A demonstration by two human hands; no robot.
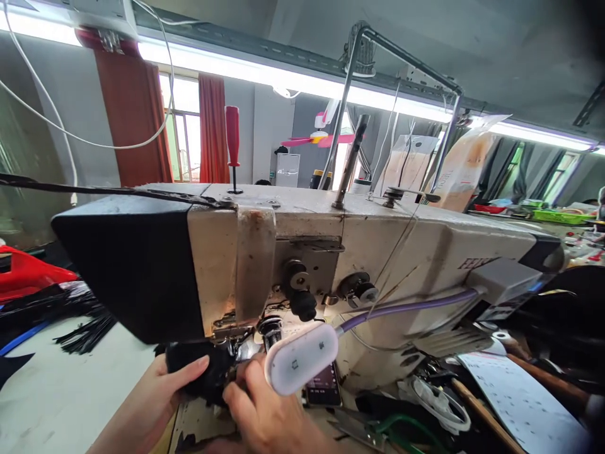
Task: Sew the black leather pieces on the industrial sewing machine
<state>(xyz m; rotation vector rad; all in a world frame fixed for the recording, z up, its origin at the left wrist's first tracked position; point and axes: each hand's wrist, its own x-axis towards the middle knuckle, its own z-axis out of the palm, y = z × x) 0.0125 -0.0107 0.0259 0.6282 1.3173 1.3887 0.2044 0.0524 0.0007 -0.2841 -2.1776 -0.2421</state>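
Sewing machine (302,224) spans the middle of the view. Black piece (201,372), prob. fabric, is right under the machine's L end, near the needle area; its exact shape is hard to tell, dark on dark. L hand (163,392), below the machine's L end, pinches it: thumb laid along the top, other fingers mostly hidden underneath. R hand (269,407), below the machine's needle area, has fingers curled & bunched close together at the piece's R edge; can't tell if they pinch it, as the tips are partly hidden.

Lit white lamp (302,359) on a purple flex arm (416,308) hangs in front of the machine, overlapping part of the R hand. Phone (324,389) w/ its screen on is behind the lamp, at the machine's base. Scissors (357,430) w/ green handles lie in front of the machine, R of the phone; printed sheet (524,400) is off the machine's R end. Red-handled screwdriver (232,135) stands upright on top of the machine, twd its L end. Black strands (85,334) etc. lie L of the machine.
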